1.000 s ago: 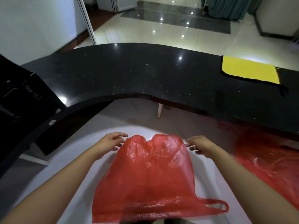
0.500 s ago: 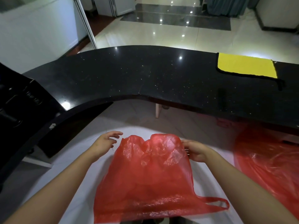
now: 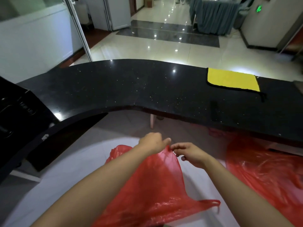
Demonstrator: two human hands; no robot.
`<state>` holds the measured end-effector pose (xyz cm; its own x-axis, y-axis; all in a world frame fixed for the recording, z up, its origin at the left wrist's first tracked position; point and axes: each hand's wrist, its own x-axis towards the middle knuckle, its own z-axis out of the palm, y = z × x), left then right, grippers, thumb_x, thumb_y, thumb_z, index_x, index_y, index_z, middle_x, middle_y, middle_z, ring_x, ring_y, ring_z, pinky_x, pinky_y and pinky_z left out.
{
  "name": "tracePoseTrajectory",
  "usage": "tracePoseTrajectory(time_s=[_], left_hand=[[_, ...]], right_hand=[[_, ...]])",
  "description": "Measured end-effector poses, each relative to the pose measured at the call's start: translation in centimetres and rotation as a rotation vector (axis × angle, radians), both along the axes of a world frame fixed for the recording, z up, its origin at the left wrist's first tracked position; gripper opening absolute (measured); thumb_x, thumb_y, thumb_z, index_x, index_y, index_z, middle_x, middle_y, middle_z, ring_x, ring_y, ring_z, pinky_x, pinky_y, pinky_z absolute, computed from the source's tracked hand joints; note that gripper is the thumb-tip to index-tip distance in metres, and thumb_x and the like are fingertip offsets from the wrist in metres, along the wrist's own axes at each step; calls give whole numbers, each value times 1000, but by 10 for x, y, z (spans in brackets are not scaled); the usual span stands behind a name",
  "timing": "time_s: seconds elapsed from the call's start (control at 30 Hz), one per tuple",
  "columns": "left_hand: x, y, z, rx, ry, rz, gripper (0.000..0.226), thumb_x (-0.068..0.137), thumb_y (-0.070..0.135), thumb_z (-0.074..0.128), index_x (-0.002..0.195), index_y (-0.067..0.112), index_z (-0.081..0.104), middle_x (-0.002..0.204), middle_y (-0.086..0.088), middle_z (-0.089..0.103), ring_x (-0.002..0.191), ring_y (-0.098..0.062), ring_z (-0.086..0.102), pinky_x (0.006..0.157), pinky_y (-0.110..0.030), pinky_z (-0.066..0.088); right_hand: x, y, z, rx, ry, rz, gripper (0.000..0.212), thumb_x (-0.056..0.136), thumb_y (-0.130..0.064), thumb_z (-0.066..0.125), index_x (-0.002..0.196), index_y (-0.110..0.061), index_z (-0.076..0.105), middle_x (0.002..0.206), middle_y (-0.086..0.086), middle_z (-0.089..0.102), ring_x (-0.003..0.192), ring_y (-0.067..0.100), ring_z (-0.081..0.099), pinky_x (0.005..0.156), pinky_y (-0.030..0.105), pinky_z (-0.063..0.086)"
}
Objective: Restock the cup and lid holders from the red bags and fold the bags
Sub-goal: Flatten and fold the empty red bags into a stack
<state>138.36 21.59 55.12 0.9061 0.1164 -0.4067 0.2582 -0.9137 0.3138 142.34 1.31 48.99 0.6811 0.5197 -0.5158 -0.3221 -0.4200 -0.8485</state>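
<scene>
A translucent red plastic bag [image 3: 152, 185] lies on the white work surface [image 3: 65, 169] in front of me, one handle loop trailing at the near right. My left hand [image 3: 153, 141] has crossed over the bag toward the middle and pinches its far edge. My right hand [image 3: 190, 153] meets it there, fingertips pinching the same raised peak of plastic. The bag's far left corner still lies flat beside my left forearm. No cups, lids or holders are in view.
A second red bag [image 3: 262, 169] lies spread out to the right. A curved black counter [image 3: 131, 89] runs across behind, with a yellow cloth [image 3: 232, 79] on its right part. A black machine [image 3: 13, 108] stands at the far left.
My hands were apart at the bag's two far corners. The left hand has swept right across the bag and the hands now meet at the middle of its far edge.
</scene>
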Motion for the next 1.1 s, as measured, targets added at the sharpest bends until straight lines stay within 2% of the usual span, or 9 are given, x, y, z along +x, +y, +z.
tracePoseTrajectory(time_s=[0.17, 0.23, 0.33, 0.5, 0.6, 0.73, 0.83, 1.0, 1.1], left_hand=[[17, -4, -12, 110, 211, 24, 59, 75, 80, 50, 83, 22, 61, 101, -3, 68, 90, -26, 62, 77, -37, 48], [17, -2, -11, 134, 276, 2, 45, 69, 67, 62, 79, 23, 60, 91, 1, 67, 83, -23, 61, 74, -35, 47], [14, 1, -14, 111, 345, -55, 24, 70, 38, 74, 78, 18, 63, 75, -1, 64, 72, -23, 61, 67, -33, 47], [7, 15, -16, -152, 204, 0, 23, 88, 27, 68, 81, 6, 72, 71, -3, 60, 65, -21, 53, 61, -28, 42], [-1, 25, -18, -393, 54, 97, 17, 94, 28, 70, 92, 13, 78, 77, 5, 67, 73, -13, 60, 66, -23, 46], [-8, 30, -23, -524, -31, 173, 13, 97, 24, 68, 88, 17, 75, 76, 7, 68, 67, -5, 60, 55, -12, 46], [-10, 30, -25, -539, -62, 211, 14, 98, 23, 66, 94, 14, 76, 82, 2, 71, 71, -8, 63, 62, -16, 50], [-9, 26, -25, -550, -76, 209, 14, 97, 25, 67, 96, 15, 77, 84, 2, 71, 77, -12, 63, 73, -27, 51], [-10, 27, -25, -522, -70, 178, 14, 97, 29, 67, 93, 19, 77, 85, 5, 72, 82, -13, 67, 78, -31, 55]], right_hand=[[-24, 12, 12, 23, -91, 82, 50, 85, 9, 47, 97, -25, 81, 117, -14, 73, 79, 1, 56, 68, 21, 40], [-33, 18, 16, 34, -116, 114, 54, 84, 10, 44, 96, -27, 82, 116, -15, 74, 95, -7, 62, 76, 13, 44], [-43, 23, 16, 27, -141, 162, 59, 86, 10, 42, 98, -33, 81, 114, -19, 74, 114, -4, 62, 97, 13, 46], [-43, 16, 2, -1, -203, -92, 33, 89, -9, 55, 90, -31, 79, 90, -15, 75, 72, 4, 58, 65, 13, 45], [-41, 9, -3, -4, -211, -175, 12, 90, -22, 69, 93, -29, 78, 87, -16, 75, 74, 2, 62, 64, 13, 46], [-44, 10, 2, 33, -191, -98, 13, 90, -37, 70, 94, -31, 80, 95, -16, 75, 79, -6, 63, 60, 8, 43], [-44, 13, 8, 56, -132, -57, 27, 85, -51, 68, 94, -29, 80, 92, -21, 74, 70, -7, 57, 58, 11, 41], [-39, 15, 7, -98, -172, 47, 12, 87, -27, 71, 80, -22, 79, 75, -7, 73, 60, 1, 54, 51, 12, 38], [-31, 10, 6, -260, -278, 36, 8, 84, -26, 69, 80, -27, 76, 58, -9, 56, 50, 4, 41, 45, 17, 31]])
